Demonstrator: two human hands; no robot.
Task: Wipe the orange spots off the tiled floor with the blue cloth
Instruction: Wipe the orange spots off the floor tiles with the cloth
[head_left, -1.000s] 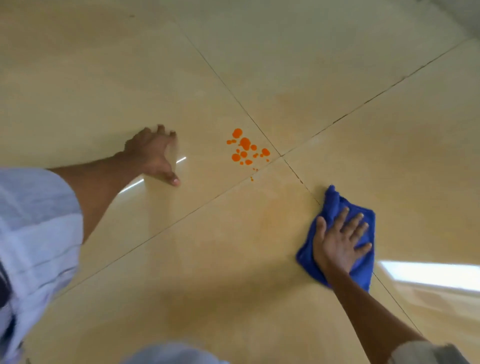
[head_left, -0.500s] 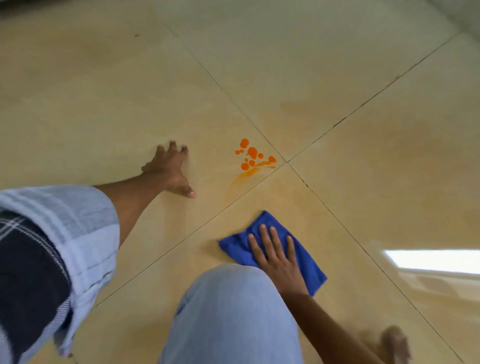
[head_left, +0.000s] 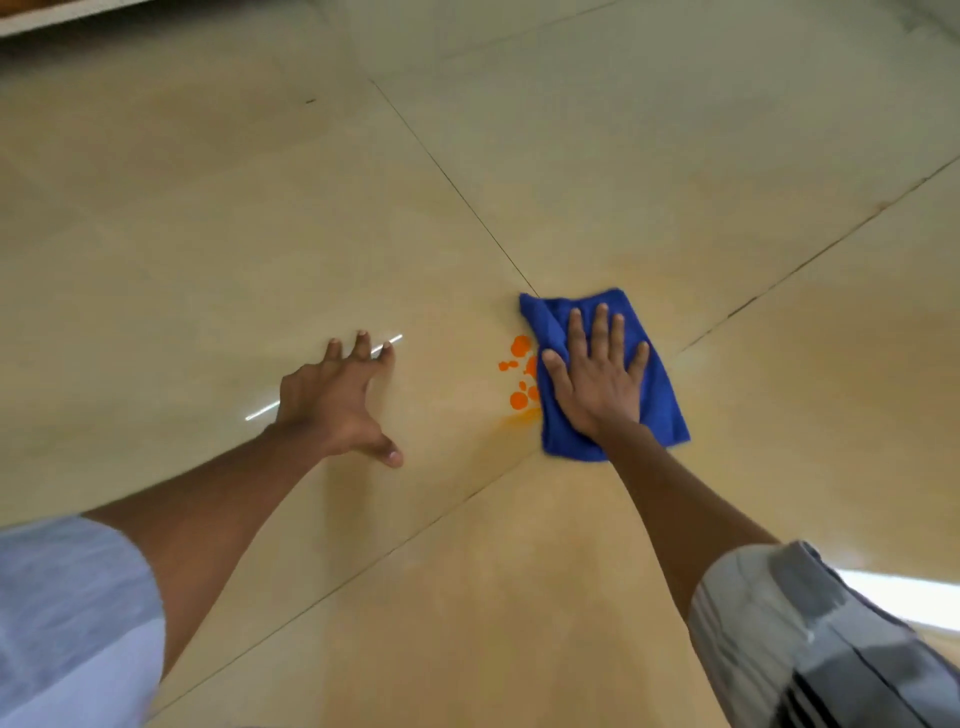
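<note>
My right hand (head_left: 597, 379) lies flat, fingers spread, pressing the blue cloth (head_left: 660, 395) onto the beige tiled floor (head_left: 519, 571). The cloth covers the right part of the orange spots (head_left: 519, 374); several round spots and a faint orange smear still show just left of its edge, near where the tile joints cross. My left hand (head_left: 337, 400) rests on the floor to the left of the spots, fingers spread, holding nothing.
Dark grout lines (head_left: 452, 182) cross the glossy tiles. A bright window reflection (head_left: 904, 597) lies at the lower right. A pale skirting edge (head_left: 52, 21) shows at the top left corner. My sleeves fill both lower corners.
My right hand slid the cloth from below the spots up and right onto them, covering part of the cluster. The knee has left the view. My left hand stays planted.
</note>
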